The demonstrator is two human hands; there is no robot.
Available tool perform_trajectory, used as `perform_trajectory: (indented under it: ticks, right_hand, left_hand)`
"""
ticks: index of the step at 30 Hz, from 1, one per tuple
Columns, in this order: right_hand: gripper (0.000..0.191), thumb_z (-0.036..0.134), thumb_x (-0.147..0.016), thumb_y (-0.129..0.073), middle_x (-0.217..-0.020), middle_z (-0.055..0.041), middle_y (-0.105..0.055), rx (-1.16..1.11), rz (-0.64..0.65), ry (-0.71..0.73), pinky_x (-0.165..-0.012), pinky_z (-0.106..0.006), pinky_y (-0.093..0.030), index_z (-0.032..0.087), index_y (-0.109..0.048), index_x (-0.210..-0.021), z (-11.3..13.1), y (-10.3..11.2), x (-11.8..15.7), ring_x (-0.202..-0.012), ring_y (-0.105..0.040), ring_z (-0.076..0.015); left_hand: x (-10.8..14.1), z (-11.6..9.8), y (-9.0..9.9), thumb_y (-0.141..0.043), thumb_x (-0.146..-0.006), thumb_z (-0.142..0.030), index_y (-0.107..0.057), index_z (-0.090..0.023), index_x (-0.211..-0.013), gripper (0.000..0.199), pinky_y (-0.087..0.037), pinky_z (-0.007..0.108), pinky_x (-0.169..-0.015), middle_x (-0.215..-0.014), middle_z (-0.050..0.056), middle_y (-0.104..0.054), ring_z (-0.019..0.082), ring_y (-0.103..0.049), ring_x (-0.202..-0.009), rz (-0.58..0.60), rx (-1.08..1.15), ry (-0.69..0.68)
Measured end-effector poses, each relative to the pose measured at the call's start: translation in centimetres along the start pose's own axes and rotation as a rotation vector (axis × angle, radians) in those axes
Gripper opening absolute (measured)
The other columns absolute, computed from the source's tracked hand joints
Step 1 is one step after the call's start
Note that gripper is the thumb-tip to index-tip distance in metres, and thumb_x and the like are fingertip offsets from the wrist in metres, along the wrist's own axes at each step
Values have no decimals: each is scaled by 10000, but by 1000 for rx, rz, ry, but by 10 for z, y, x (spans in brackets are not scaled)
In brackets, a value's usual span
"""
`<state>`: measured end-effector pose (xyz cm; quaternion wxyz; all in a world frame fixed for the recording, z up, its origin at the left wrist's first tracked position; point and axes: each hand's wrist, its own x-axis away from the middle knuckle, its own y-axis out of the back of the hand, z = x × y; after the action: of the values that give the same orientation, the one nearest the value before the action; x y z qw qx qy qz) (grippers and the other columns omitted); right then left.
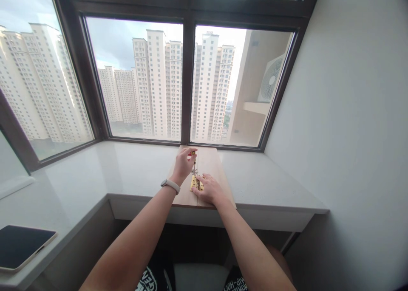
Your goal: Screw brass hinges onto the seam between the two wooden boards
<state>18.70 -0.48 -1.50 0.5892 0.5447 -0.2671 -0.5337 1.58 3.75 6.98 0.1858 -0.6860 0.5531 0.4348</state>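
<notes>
The left hand [185, 162] pinches a screwdriver [193, 153] above the gold hinge [193, 183], partly under the right hand [208, 190] (its grip unclear).

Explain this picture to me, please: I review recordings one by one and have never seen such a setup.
There is no machine here, only a person's two bare hands. The single view comes from a camera worn on the head, looking forward and down. On the white countertop by the window lies a light wooden board, carrying a gold-coloured metal piece, perhaps a hinge. The left hand holds a slim tool with a yellow-and-red handle, probably a screwdriver, pointing down. The right hand touches the metal piece; whether it grips is unclear. A dark-screened tablet lies at the far left.
</notes>
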Motion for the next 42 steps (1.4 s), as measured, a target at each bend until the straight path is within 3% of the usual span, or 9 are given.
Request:
perform_trajectory:
  ticks: [15, 21, 26, 29, 37, 42]
  right_hand:
    - [722, 697, -886, -581, -1488, -115, -523, -46, -22, 7, -1180, -424, -278, 297, -533, -1486, 1, -1, 1, -1423, -408, -311]
    - [736, 721, -884, -561, -1485, -117, -525, -53, -21, 4, -1179, -428, -284, 293, -539, -1483, 4, 1, 1, -1427, -403, -319]
    - [702, 677, -879, -602, -1453, -108, -549, -60, -11, -11, -1181, -421, -275, 306, -550, -1472, 5, 4, 3, -1418, -408, -321]
    - [706, 704, -882, -576, -1458, -106, -545, -61, -23, -2, -1176, -419, -288, 308, -553, -1466, 5, 3, 3, -1407, -424, -319]
    - [732, 730, -875, -562, -1508, -104, -512, -47, -14, -12, -1197, -426, -269, 306, -547, -1472, 2, -1, 1, -1444, -390, -320]
    - [744, 744, -878, -547, -1488, -107, -528, -59, -16, -9, -1194, -435, -271, 307, -543, -1479, 2, 1, 2, -1445, -388, -323]
  left_hand:
    - [3, 2, -3, -605, -973, -230, -718, -247, -1179, 236, -670, 323, -763, -1101, 72, -737, 188, -712, -948, 12, 57, 15]
    - [1, 3, -3, -664, -953, -262, -737, -248, -1050, 122, -654, 332, -747, -996, 45, -762, 189, -723, -862, -35, 6, 45]
    - [0, 6, -5, -628, -971, -222, -678, -265, -1188, 226, -646, 329, -784, -1005, 50, -757, 189, -734, -906, -13, 51, 61]
    - [0, 6, -5, -625, -974, -237, -676, -252, -1133, 168, -646, 337, -809, -982, 52, -748, 192, -730, -936, -5, 70, 62]
    - [0, 3, -2, -700, -923, -280, -690, -223, -969, 74, -632, 285, -651, -1004, 58, -700, 167, -692, -811, -77, -4, 30]
    - [0, 4, -3, -643, -954, -209, -693, -242, -1089, 148, -653, 319, -749, -1021, 54, -729, 184, -721, -904, -49, 35, 44]
